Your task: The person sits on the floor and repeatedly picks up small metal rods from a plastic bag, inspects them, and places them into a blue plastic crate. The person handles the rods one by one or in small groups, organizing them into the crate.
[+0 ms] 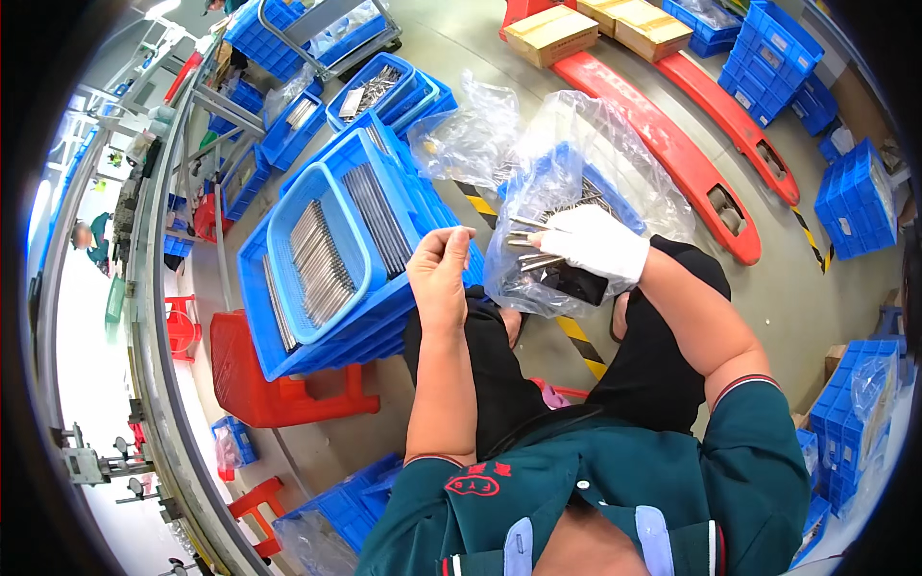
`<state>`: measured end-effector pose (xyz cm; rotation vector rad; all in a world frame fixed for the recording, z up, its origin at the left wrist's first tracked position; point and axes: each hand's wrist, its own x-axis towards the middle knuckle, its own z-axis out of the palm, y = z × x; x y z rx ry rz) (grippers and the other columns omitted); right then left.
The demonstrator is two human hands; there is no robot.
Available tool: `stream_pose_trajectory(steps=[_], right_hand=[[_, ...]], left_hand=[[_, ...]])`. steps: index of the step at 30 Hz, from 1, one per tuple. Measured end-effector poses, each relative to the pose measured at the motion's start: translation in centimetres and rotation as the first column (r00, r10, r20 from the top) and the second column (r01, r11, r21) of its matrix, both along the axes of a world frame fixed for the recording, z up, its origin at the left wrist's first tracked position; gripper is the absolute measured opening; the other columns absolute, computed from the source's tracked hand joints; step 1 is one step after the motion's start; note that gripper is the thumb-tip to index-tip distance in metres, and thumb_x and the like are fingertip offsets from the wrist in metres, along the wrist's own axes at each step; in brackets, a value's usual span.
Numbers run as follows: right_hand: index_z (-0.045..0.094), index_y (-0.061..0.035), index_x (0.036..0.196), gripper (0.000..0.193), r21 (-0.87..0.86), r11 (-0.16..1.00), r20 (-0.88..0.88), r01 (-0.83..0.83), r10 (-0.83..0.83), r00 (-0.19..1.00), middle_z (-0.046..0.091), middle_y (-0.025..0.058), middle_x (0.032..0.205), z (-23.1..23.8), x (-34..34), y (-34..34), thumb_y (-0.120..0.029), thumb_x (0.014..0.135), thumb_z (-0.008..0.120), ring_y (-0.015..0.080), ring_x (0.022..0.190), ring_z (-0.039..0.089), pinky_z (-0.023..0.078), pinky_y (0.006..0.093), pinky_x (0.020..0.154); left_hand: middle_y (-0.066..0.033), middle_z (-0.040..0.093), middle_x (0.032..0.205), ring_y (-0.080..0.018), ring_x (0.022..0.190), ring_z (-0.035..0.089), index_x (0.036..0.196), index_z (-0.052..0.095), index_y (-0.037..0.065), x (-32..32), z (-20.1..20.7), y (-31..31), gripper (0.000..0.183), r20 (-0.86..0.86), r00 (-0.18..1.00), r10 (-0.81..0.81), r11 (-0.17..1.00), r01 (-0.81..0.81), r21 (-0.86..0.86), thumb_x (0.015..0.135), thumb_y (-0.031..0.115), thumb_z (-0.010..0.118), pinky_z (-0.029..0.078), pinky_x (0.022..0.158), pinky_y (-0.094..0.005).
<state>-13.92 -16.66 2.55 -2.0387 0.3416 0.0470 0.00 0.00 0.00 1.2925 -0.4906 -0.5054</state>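
Note:
My right hand point(597, 246), in a white glove, is closed around several thin metal rods point(524, 230) whose ends stick out to the left. It is above a blue crate point(622, 199) wrapped in a clear plastic bag point(663, 182), where more metal rods point(582, 198) lie loose. My bare left hand point(442, 274) is raised beside the stacked blue crates point(259, 331), its thumb and fingertips pressed together; whatever may be in them cannot be made out. On the stack sits a light blue basket point(360, 245) with a row of metal rods point(322, 269). Darker rods point(376, 219) lie next to the basket.
A red pallet jack point(653, 144) bearing cardboard boxes point(550, 36) stands ahead right. Red stools point(254, 379) are at left, by a long metal rail point(144, 317). Blue crates point(855, 202) stack up at right. A crumpled plastic bag point(471, 130) lies ahead.

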Motion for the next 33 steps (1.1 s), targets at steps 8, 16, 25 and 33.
stream_pose_trajectory(steps=[8, 16, 25, 33], right_hand=[[0.066, -0.0029, 0.084, 0.044, -0.09, 0.992, 0.018, -0.086, 0.088, 0.996, 0.062, 0.0161, 0.074, 0.5, 0.1, 1.5, -0.045, 0.086, 0.053, 0.0282, 0.068, 0.058, 0.045, 0.036, 0.065], [0.065, -0.0031, 0.081, 0.049, -0.161, 0.981, 0.019, -0.108, 0.112, 0.994, 0.06, 0.0159, 0.071, -0.2, 0.1, 1.4, -0.05, 0.086, 0.052, 0.0272, 0.066, 0.057, 0.043, 0.0369, 0.063], [0.063, -0.0022, 0.079, 0.048, -0.122, 0.988, 0.034, -0.095, 0.1, 0.994, 0.06, 0.0172, 0.073, -0.5, 0.1, 1.8, -0.048, 0.087, 0.05, 0.0313, 0.069, 0.058, 0.043, 0.0387, 0.064], [0.062, -0.0027, 0.079, 0.047, -0.211, 0.974, 0.113, -0.082, 0.108, 0.988, 0.059, 0.017, 0.073, -0.8, 0.2, 1.8, -0.046, 0.09, 0.046, 0.0325, 0.07, 0.058, 0.043, 0.0385, 0.065]], left_hand=[[-0.005, 0.061, 0.073, -0.0086, 0.06, 0.049, 0.085, 0.063, -0.003, -0.2, -0.2, -0.2, 0.019, -0.128, 0.967, -0.218, 0.976, 0.218, -0.012, 0.082, 0.015, 0.069, 0.038, 0.056, -0.0216], [0.0003, 0.059, 0.069, -0.0049, 0.061, 0.047, 0.085, 0.066, -0.001, 0.0, -0.2, 0.0, 0.016, -0.147, 0.955, -0.257, 0.964, 0.263, 0.027, 0.08, 0.013, 0.071, 0.035, 0.057, -0.0192], [-0.0012, 0.062, 0.075, -0.006, 0.064, 0.05, 0.09, 0.065, -0.001, -0.2, -0.9, -0.1, 0.016, -0.331, 0.895, -0.301, 0.954, 0.276, -0.121, 0.082, 0.013, 0.069, 0.039, 0.061, -0.0204], [-0.0074, 0.063, 0.081, -0.0174, 0.07, 0.06, 0.093, 0.061, 0.0, 0.0, -1.9, -0.5, 0.022, -0.464, 0.813, -0.352, 0.935, 0.286, -0.21, 0.087, 0.022, 0.063, 0.048, 0.068, -0.0293]])
